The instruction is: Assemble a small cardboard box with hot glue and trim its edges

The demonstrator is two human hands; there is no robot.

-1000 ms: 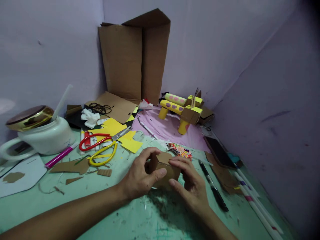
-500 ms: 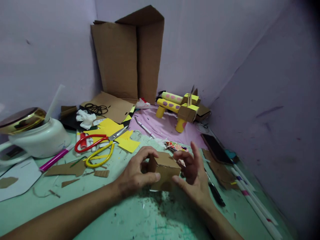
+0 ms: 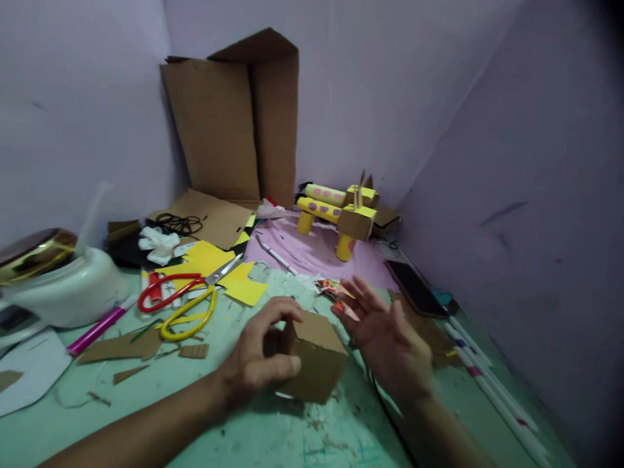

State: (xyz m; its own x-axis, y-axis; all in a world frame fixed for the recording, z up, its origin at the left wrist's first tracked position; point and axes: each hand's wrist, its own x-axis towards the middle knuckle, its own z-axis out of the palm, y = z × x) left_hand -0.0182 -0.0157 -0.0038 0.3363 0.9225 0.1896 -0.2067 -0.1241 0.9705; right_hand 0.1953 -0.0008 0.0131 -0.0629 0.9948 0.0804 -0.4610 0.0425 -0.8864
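Note:
A small brown cardboard box (image 3: 318, 357) is tilted just above or on the green tabletop at the centre. My left hand (image 3: 266, 351) holds it from its left side, thumb on the near face and fingers at the upper edge. To the right of the box, my right hand (image 3: 385, 335) is off it, palm turned up and fingers spread, with nothing held. Beyond my right hand lies a small colourful patterned packet (image 3: 334, 290). A dark cable or strap runs under my right wrist.
Red-and-yellow scissors (image 3: 209, 279) lie on yellow paper (image 3: 246, 291) at left, near a white pot (image 3: 88, 289). Behind stand yellow spotted paper figures (image 3: 319, 208) and a large cardboard box (image 3: 219, 123). A phone (image 3: 414, 288) and striped sticks (image 3: 492, 383) lie right.
My right hand has come away from the small box, opened and turned palm up. The box, still in my left hand, has rotated a little. The whole view has shifted slightly.

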